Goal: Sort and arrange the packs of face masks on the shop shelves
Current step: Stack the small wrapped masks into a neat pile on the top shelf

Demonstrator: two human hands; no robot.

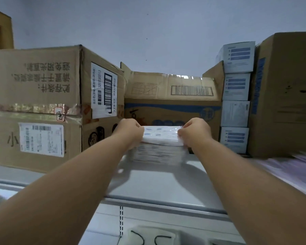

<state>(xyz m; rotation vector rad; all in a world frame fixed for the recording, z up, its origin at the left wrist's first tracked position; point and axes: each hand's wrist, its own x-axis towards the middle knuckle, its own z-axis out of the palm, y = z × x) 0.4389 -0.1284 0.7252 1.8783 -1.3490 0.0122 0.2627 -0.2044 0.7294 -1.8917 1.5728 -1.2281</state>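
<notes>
A stack of flat white face-mask packs (160, 137) in clear plastic lies on the top shelf (154, 183), in front of a low cardboard box. My left hand (129, 131) grips the stack's left end with curled fingers. My right hand (194, 132) grips its right end the same way. The lower part of the stack is blurred. On the right stand several white-and-blue mask boxes (236, 96), piled one on another.
A big taped cardboard carton (42, 106) stands at the left, an open low carton (171, 101) behind the stack, and a tall carton (286, 92) at the right. Pale flat packs (293, 170) lie at the shelf's right edge. A lower shelf shows below.
</notes>
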